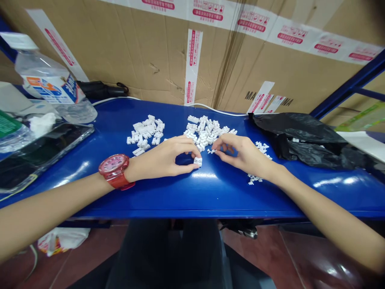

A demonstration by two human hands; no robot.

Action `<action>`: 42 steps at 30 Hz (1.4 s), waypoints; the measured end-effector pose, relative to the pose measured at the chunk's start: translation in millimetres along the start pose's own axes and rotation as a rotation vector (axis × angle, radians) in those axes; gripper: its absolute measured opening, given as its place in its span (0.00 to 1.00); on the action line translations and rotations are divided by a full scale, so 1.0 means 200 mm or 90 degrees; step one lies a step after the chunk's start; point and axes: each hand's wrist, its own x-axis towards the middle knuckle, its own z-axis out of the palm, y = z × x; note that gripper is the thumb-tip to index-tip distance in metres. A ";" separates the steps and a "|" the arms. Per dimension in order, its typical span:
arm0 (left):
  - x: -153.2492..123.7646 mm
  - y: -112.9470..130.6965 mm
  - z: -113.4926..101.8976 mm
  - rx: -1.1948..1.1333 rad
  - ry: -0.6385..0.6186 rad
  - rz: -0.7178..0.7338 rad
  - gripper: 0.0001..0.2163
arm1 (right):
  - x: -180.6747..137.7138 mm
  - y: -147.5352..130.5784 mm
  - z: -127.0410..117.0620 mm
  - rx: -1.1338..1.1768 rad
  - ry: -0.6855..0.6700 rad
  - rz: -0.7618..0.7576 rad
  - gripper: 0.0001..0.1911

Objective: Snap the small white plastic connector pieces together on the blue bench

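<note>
Reaching in over the near edge of the counter (pixel 168 197) from both sides, with thumbs turned toward each other. Gripping a white block (pixel 198 161) between thumb and fingertips of the left hand (pixel 168 156) (with a red watch (pixel 114 167) at the wrist), thumb and forefinger bowed into a loop. Pinching a small white clip (pixel 210 151) in the right hand (pixel 245 155), with the other fingers curled. Held near each other, about midway between near and far edges, just before a heap of white pieces (pixel 206 131).
</note>
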 end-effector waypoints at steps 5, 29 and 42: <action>-0.01 -0.02 0.00 0.039 0.008 0.016 0.08 | 0.00 -0.06 0.02 0.097 0.008 -0.006 0.10; 0.00 -0.01 0.02 0.027 0.003 0.003 0.07 | 0.01 -0.13 0.13 0.051 0.124 -0.147 0.03; 0.00 -0.01 0.02 0.010 -0.010 -0.006 0.07 | -0.03 -0.14 0.09 0.003 0.066 -0.132 0.09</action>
